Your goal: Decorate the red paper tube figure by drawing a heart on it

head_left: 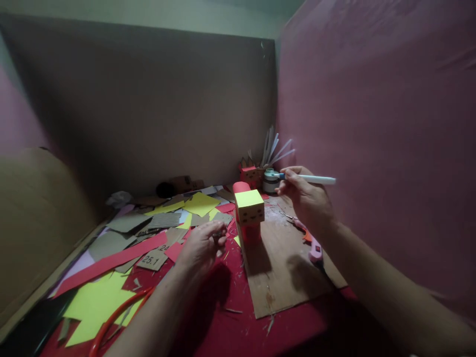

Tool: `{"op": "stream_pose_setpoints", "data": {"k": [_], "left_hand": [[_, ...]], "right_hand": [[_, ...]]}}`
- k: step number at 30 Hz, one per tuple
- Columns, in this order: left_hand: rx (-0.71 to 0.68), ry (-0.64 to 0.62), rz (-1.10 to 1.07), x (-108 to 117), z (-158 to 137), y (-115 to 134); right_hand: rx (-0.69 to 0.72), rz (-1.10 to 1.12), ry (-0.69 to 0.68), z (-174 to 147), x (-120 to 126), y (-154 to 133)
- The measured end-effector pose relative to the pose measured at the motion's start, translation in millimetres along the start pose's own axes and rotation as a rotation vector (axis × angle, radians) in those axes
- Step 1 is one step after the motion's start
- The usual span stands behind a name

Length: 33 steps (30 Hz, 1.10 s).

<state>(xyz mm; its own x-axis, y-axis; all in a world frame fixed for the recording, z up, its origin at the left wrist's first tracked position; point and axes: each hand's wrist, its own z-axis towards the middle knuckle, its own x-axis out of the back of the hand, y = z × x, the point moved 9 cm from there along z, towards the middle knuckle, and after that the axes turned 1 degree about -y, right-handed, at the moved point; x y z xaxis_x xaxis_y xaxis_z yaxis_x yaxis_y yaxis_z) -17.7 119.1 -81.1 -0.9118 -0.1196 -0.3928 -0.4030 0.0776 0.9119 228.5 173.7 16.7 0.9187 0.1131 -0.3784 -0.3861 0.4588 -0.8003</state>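
Note:
My right hand (307,196) is closed around a slim white marker (320,179) with a blue band near its tip, which points left toward a small jar. My left hand (204,243) is curled, fingers closed, over the red table left of the board. A small dark spot shows between its fingers; I cannot make out what it is. Between the hands stands a little paper figure (252,215): a cardboard box head with a yellow top and a drawn face, on a red body. Neither hand touches it.
A cardboard board (282,277) lies under the figure, with a pink glue gun (315,250) on it. Red-handled scissors (111,317) and yellow paper scraps (100,297) are at left. Behind are the jar (270,182), a red holder (250,174) and white sticks (273,146).

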Motion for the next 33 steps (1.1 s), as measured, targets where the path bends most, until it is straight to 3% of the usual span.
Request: {"op": "stream_pose_setpoints", "data": {"k": [4, 9, 14, 20, 27, 30, 33], "left_hand": [[-0.042, 0.007, 0.124, -6, 10, 1], [-0.043, -0.085, 0.291, -26, 12, -6], [-0.052, -0.095, 0.386, -31, 23, -9], [-0.074, -0.108, 0.326, -24, 27, -11], [-0.166, -0.055, 0.239, -6, 25, 10], [-0.272, -0.05, 0.329, -6, 26, 19], [-0.376, 0.083, 0.506, 3, 30, 24]], "right_hand": [[-0.087, -0.025, -0.028, 19, -9, 38], [-0.16, -0.093, -0.092, 24, -21, 66], [-0.128, -0.17, -0.162, 7, -31, 65], [-0.068, -0.245, -0.21, -7, -35, 55], [-0.12, -0.244, -0.284, -25, -46, 52], [-0.103, -0.205, -0.325, -32, -52, 54], [-0.069, -0.184, -0.362, -37, -57, 56]]}}
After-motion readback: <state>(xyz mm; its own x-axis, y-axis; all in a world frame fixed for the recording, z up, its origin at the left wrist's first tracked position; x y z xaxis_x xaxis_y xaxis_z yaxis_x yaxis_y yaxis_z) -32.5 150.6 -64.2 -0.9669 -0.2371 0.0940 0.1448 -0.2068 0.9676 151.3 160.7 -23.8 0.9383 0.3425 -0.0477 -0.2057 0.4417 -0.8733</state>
